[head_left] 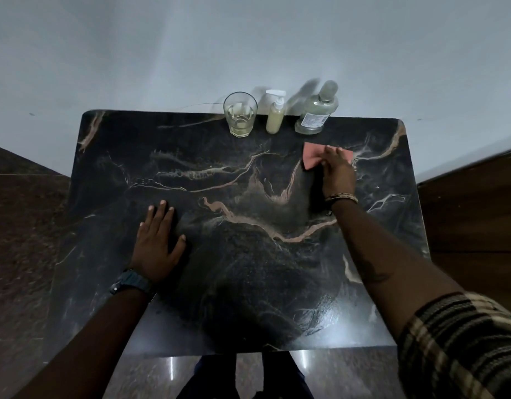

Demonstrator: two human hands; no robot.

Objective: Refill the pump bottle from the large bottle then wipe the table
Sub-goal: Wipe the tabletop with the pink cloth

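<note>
Fingers of the right hand (336, 172) were laid flat on a pink cloth (314, 155), pressed to the black veined marble table (219, 283). Just beyond stood the large clear bottle (317, 110) and small pump bottle (275, 116). The left hand (159, 243) was spread flat, holding nothing.

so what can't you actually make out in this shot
- Large bottle label: head view, too small and blurred to read.
- Cloth middle and right part: covered by the right hand.
- Table under the left hand: hidden by the flat palm.
</note>
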